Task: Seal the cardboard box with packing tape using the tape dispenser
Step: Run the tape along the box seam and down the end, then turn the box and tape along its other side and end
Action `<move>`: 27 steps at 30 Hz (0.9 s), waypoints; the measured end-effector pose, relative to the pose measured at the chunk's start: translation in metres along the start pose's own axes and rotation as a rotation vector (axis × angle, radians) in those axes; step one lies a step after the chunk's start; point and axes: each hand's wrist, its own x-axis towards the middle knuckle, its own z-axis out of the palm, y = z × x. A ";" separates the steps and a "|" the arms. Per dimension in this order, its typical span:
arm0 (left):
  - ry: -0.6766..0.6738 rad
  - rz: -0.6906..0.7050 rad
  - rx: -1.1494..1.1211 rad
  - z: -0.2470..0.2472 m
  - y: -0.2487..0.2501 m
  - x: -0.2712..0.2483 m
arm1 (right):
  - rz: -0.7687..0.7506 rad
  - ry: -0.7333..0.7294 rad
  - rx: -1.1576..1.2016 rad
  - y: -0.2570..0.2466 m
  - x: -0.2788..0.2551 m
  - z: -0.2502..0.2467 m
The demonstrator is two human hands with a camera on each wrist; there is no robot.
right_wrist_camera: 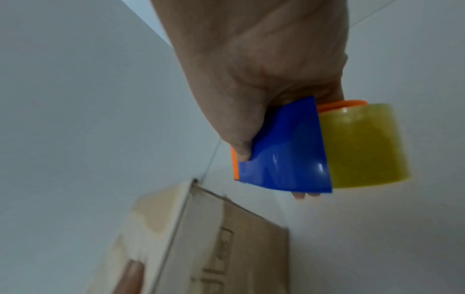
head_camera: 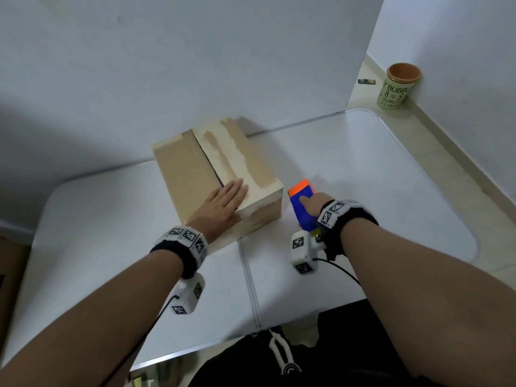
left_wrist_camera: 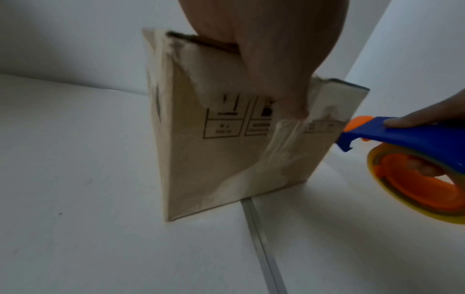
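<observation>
A: Left hand [head_camera: 223, 206]?
B: Flat, fingers straight, pressing the near end of the cardboard box [head_camera: 195, 174] top, thumb over the front edge.
A: Right hand [head_camera: 314, 203]?
B: Wrapped around the blue-orange tape dispenser [head_camera: 303, 203], forefinger along its top, yellowish tape roll [right_wrist_camera: 362, 145] loaded. Just right of the box, not touching.
A: Box?
B: Flaps closed, on the white folding table [head_camera: 363, 177].
</observation>
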 end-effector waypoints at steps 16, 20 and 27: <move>-0.079 -0.628 -1.885 -0.004 0.031 -0.051 | -0.644 0.354 -0.298 -0.081 -0.015 0.031; 0.040 -0.620 -1.995 0.015 0.047 -0.038 | -0.693 0.385 -0.533 -0.079 -0.013 0.042; 0.124 -0.800 -2.092 0.043 0.049 -0.021 | -0.705 0.357 -0.558 -0.080 -0.009 0.040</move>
